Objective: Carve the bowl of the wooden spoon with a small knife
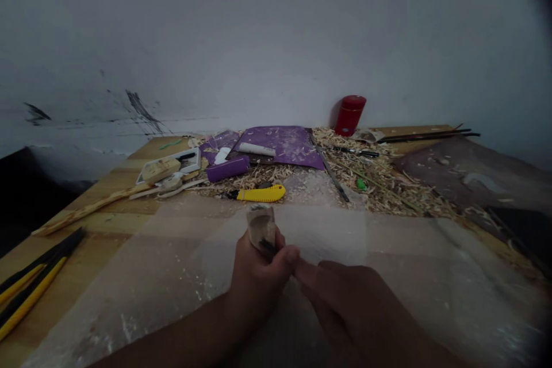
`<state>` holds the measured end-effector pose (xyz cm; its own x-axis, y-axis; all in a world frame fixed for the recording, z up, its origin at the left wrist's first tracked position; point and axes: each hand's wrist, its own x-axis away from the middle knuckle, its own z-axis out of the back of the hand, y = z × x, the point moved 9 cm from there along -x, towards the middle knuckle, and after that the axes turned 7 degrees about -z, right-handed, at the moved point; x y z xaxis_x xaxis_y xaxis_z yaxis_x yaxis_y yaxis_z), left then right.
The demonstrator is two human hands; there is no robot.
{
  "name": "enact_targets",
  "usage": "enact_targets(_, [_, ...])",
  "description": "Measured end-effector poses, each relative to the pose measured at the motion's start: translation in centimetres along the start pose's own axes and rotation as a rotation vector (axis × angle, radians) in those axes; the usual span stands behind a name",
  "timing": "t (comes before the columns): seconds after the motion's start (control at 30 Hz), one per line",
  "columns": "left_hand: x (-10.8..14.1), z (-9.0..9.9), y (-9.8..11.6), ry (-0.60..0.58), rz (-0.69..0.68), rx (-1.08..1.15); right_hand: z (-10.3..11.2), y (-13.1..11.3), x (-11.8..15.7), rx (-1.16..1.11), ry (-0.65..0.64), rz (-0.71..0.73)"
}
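A small carved piece of wood [260,222] stands up from my left hand [259,273], whose fingers are wrapped round it. Its upper end has a scooped hollow. Against its near side lies the dark blade of a carving tool [268,246], close to my left thumb. My right hand [345,293] is closed just to the right, its fingertips meeting the left thumb; the tool's handle is hidden in its grip. Beyond both hands, a yellow utility knife [261,193] rests on the table.
Wood shavings [388,184] cover the back of the table around a purple sheet [284,146], a purple roll [227,168] and a red canister [350,115]. On the left are a white tray [194,165], a long stick [90,210] and yellow-black handled pliers [37,282]. Clear plastic sheeting [172,253] covers the front.
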<state>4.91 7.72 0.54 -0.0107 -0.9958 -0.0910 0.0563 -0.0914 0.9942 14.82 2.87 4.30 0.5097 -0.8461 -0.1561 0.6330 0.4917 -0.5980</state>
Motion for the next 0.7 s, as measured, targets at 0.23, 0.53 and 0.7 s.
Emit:
enact_targets(0.23, [0.1,0.1,0.0,0.025,-0.008,0.023,-0.5,-0.3,-0.4,-0.176,0.099,-0.013])
enact_targets(0.53, [0.5,-1.3,-1.0,-0.042,0.090,0.200,0.5,0.1,-1.3,-0.377,0.095,-0.130])
enact_targets(0.7, [-0.1,-0.8,-1.2,-0.086,0.099,0.188,0.7,1.0,-0.8,-0.286,0.058,-0.123])
